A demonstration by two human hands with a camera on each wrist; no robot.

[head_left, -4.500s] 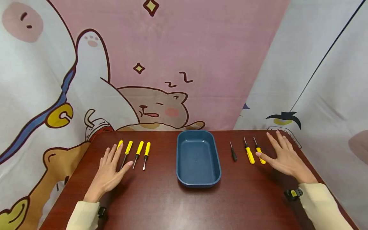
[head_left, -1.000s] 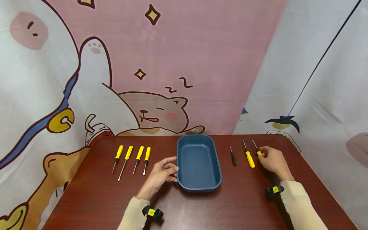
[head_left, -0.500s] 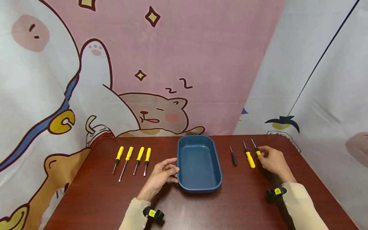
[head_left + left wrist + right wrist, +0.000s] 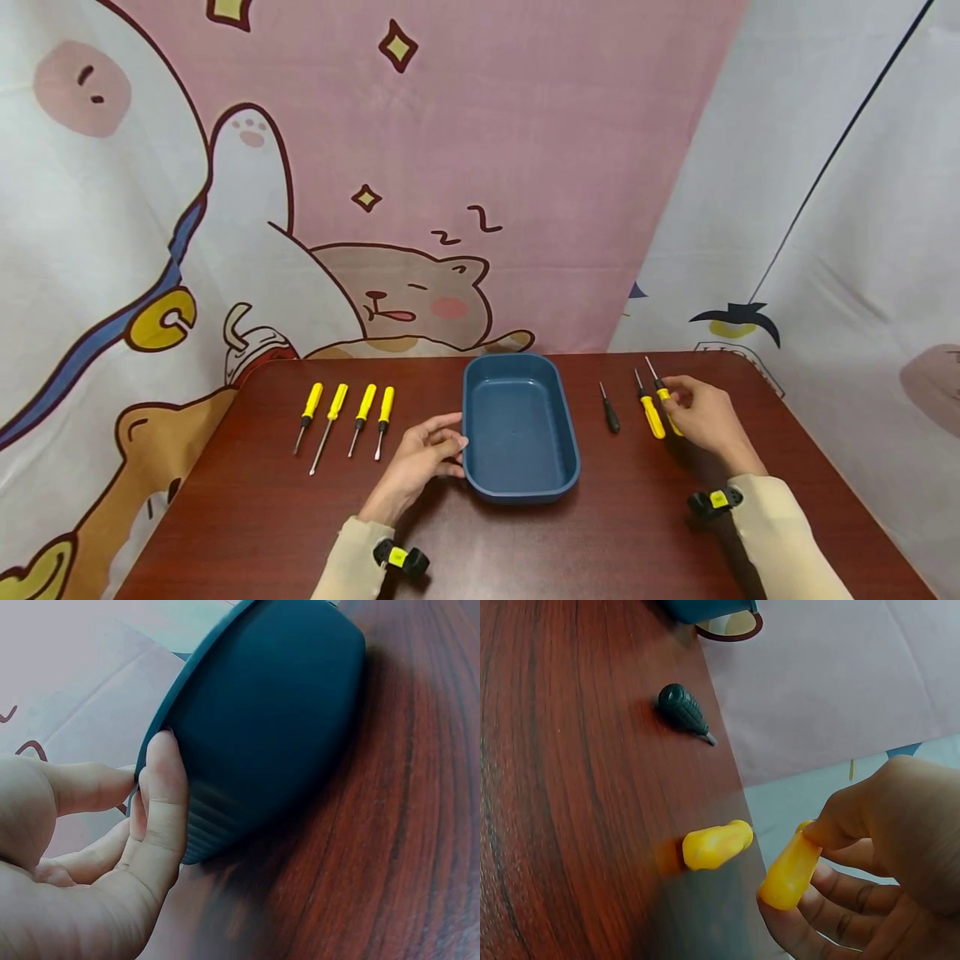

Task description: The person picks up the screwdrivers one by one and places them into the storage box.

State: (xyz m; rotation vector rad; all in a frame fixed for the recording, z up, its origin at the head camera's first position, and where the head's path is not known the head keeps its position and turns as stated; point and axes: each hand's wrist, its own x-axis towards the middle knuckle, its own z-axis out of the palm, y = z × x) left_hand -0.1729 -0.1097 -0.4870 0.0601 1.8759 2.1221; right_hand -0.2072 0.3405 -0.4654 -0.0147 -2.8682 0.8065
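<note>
My left hand point(image 4: 416, 460) pinches the left rim of a blue rectangular tray point(image 4: 573, 471). In the left wrist view one finger point(image 4: 166, 769) lies along the tray's outer wall point(image 4: 262, 712), with the thumb at the rim. On the right, my right hand point(image 4: 705, 417) pinches the yellow handle of a screwdriver point(image 4: 663, 392) between thumb and fingers. That handle point(image 4: 789, 874) looks raised off the table in the right wrist view. Just left of it lies a second yellow-handled screwdriver point(image 4: 651, 412), then a small black-handled screwdriver point(image 4: 611, 415).
Several yellow-handled screwdrivers, such as the long one point(image 4: 335, 406) and the rightmost one point(image 4: 386, 408), lie in a row on the left of the dark wood table point(image 4: 525, 558). A printed cloth point(image 4: 562, 167) hangs behind the table's back edge.
From spread above the table, my left hand came to the tray's rim and my right hand to the rightmost screwdriver. In the last half second that screwdriver shifted left and up.
</note>
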